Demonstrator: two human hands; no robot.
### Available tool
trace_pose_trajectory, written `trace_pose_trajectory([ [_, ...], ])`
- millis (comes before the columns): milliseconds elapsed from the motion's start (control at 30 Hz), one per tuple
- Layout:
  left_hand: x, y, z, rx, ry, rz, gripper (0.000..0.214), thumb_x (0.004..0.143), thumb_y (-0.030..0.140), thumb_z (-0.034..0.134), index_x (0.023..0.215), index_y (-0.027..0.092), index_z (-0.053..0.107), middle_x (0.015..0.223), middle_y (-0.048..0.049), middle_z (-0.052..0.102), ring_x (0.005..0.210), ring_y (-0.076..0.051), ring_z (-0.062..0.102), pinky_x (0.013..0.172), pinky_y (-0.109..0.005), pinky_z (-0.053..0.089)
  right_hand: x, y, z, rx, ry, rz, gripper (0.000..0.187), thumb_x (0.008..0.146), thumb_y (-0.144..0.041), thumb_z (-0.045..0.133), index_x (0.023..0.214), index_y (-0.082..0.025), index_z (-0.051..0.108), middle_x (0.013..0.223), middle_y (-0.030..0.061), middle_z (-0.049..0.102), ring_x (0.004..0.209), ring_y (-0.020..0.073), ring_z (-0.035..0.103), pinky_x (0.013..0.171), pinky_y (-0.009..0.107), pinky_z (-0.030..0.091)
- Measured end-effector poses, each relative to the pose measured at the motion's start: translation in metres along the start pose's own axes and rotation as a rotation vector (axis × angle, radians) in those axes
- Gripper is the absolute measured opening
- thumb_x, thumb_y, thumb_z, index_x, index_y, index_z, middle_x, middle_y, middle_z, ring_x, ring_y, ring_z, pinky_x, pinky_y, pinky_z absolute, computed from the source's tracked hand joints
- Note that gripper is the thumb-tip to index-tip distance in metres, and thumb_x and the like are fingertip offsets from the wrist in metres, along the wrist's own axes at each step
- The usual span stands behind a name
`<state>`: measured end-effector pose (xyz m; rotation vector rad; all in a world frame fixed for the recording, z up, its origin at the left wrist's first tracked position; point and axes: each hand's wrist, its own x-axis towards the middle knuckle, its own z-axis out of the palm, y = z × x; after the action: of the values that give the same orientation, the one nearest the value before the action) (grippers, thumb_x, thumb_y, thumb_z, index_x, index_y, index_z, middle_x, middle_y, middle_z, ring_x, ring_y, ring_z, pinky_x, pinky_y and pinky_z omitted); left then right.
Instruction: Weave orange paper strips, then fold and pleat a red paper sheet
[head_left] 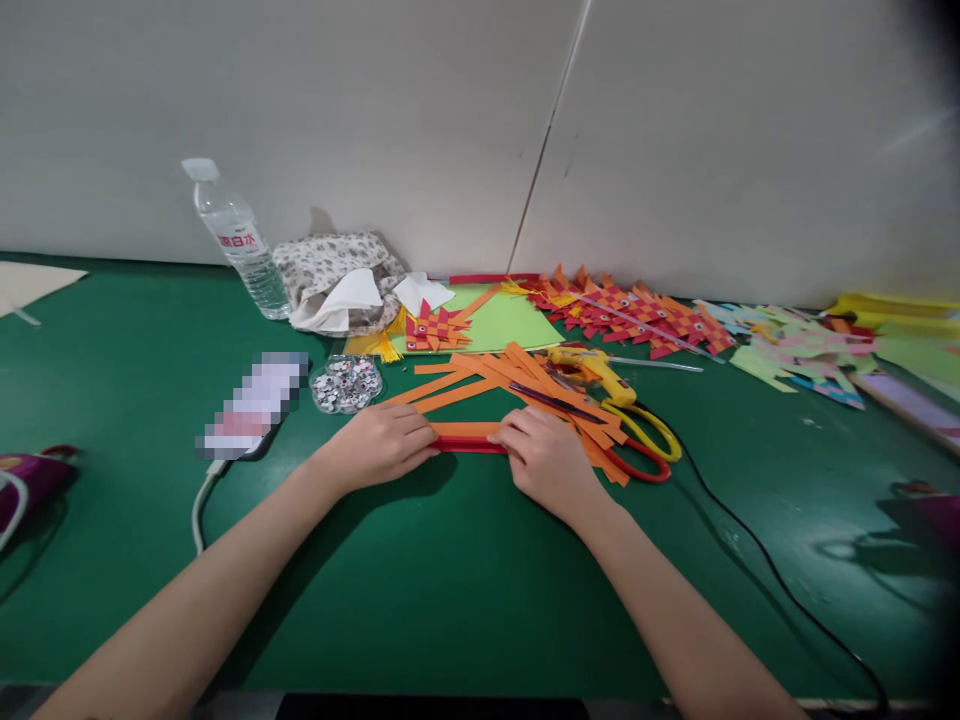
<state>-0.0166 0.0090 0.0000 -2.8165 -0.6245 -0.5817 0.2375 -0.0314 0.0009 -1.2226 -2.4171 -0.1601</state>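
Observation:
My left hand [381, 443] and my right hand [541, 455] rest on the green table [465, 580], each with fingers curled down onto one end of a short bundle of red and orange paper strips [469, 437] lying flat between them. Just behind it lies a loose pile of orange paper strips [517, 385]. Both hands pinch the bundle's ends against the table.
Scissors with yellow and red handles [645, 445] and a yellow glue gun [596, 368] with a black cord lie right of the strips. A dish of googly eyes [346, 385], a phone [251, 408], a water bottle [238, 243], a green sheet [502, 320] and woven paper fish [637, 315] sit behind.

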Motion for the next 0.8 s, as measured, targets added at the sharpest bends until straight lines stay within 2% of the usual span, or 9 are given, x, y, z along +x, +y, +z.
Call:
trace_pose_trajectory([
  [233,0.0004,0.0,0.0008,0.102,0.111,0.093,0.022,0.096,0.027,0.047,0.101,0.014,0.064,0.085,-0.0049,0.072,0.079,-0.016,0.065,0.071,-0.029,0.051,-0.0003,0.0013,0.0008,0.023,0.044,0.003,0.024,0.081,-0.002,0.049,0.081,-0.015,0.069,0.08,0.0079,0.065,0.073,0.0193,0.051,0.063,0.03,0.04],
  [433,0.0047,0.003,-0.0018,0.174,0.115,0.157,0.018,0.096,0.022,0.049,0.098,0.011,0.063,0.077,-0.0045,0.07,0.072,-0.016,0.063,0.068,-0.029,0.05,-0.0012,0.0032,0.0022,0.038,0.054,0.002,0.025,0.083,-0.002,0.049,0.081,-0.015,0.07,0.08,0.0079,0.065,0.073,0.0193,0.051,0.062,0.03,0.04],
  [600,0.0047,0.0033,-0.0027,0.222,0.072,0.183,0.018,0.095,0.019,0.049,0.106,0.011,0.061,0.081,-0.0054,0.07,0.075,-0.016,0.064,0.069,-0.03,0.051,-0.0017,0.004,0.0027,0.05,0.05,0.002,0.024,0.085,-0.005,0.049,0.084,-0.015,0.071,0.082,0.0083,0.066,0.073,0.0192,0.052,0.063,0.03,0.041],
  [733,0.0053,0.0028,-0.0018,0.218,0.058,0.169,0.019,0.096,0.02,0.048,0.106,0.01,0.061,0.082,-0.0065,0.07,0.076,-0.017,0.065,0.068,-0.03,0.052,-0.0021,0.004,-0.0018,0.094,0.01,0.026,0.018,0.09,-0.021,0.055,0.091,-0.015,0.072,0.084,0.0079,0.065,0.077,0.0193,0.055,0.068,0.032,0.045],
  [800,0.0054,0.0026,-0.0011,0.218,0.053,0.165,0.02,0.096,0.02,0.047,0.107,0.01,0.061,0.082,-0.0068,0.071,0.075,-0.017,0.065,0.067,-0.03,0.051,-0.0021,0.0045,-0.0045,0.096,-0.023,0.02,0.021,0.088,-0.031,0.06,0.098,-0.015,0.071,0.089,0.0087,0.065,0.081,0.0205,0.057,0.071,0.034,0.047],
])
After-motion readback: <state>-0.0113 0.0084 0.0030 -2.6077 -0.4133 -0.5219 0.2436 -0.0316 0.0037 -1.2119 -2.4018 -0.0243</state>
